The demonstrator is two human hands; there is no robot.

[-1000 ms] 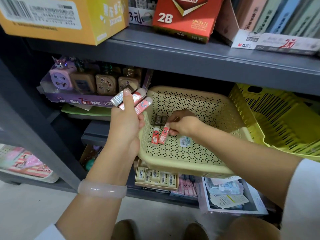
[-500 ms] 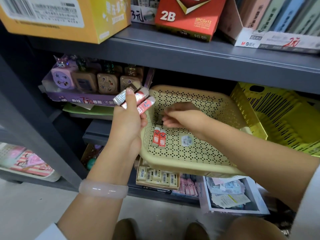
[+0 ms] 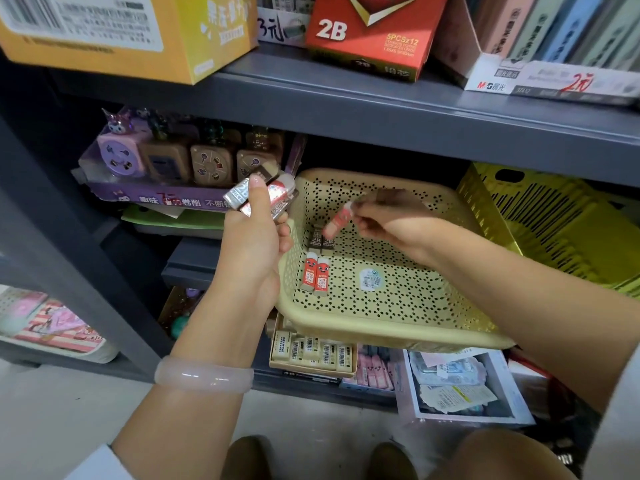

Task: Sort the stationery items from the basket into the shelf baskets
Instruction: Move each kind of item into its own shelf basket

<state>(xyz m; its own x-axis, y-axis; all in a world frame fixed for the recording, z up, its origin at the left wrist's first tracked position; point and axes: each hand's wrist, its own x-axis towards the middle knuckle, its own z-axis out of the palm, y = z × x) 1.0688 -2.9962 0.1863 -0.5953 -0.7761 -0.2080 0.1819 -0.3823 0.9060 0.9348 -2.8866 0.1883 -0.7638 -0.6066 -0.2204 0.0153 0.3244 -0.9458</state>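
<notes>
A beige perforated basket sits tilted on the shelf. Inside it lie two red lead cases side by side, with two dark 2B cases just behind them. My left hand grips a small bunch of lead cases at the basket's left rim, thumb pressed on top. My right hand is inside the basket and pinches one red lead case above the dark cases; this hand and the case are blurred.
A yellow slotted basket stands to the right. A purple tray of sharpeners is at the left. The grey shelf board above carries boxes. Below the basket are a box of erasers and a white box.
My right hand has let go of the two red cases on the basket floor, moved back and up, and now pinches another red case. My left hand has stayed put.
</notes>
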